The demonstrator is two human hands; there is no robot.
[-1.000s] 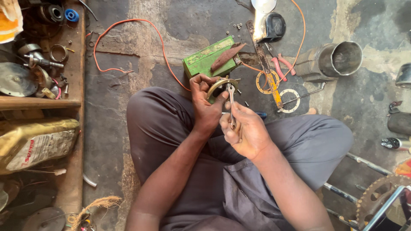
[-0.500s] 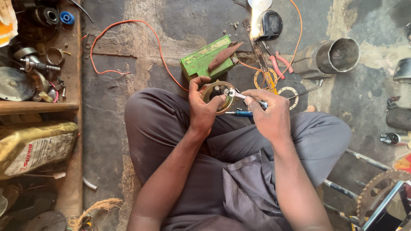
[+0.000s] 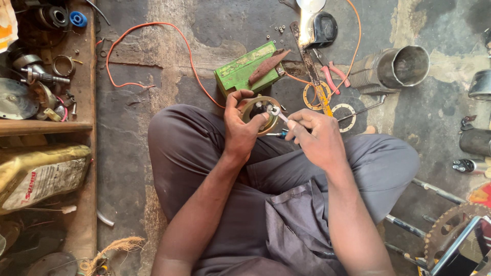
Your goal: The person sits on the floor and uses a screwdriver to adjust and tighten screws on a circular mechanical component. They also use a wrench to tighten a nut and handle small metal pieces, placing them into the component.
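Left hand [image 3: 240, 130] grips round part [image 3: 261, 113] over the lap; right hand [image 3: 314, 135] closed on small wrench [image 3: 276, 113] set into it; green box [image 3: 248, 71] just ahead, pliers [image 3: 332, 74] and metal cylinder [image 3: 396, 66] right; wooden shelf [image 3: 46, 128] hems left; bare floor [image 3: 128, 153] between.

1. There is a single view, from a camera worn on the person's head, looking almost straight down onto the lap and the floor ahead.
2. It sits close: the left hand [image 3: 244, 128] and right hand [image 3: 315, 137] fall near frame centre, forearms entering from the bottom edge.
3. Forward is up in the frame; the wooden shelf [image 3: 46, 127] lies along the left edge (its lower end probably cut off).
4. With one camera only, no second view shares any part.
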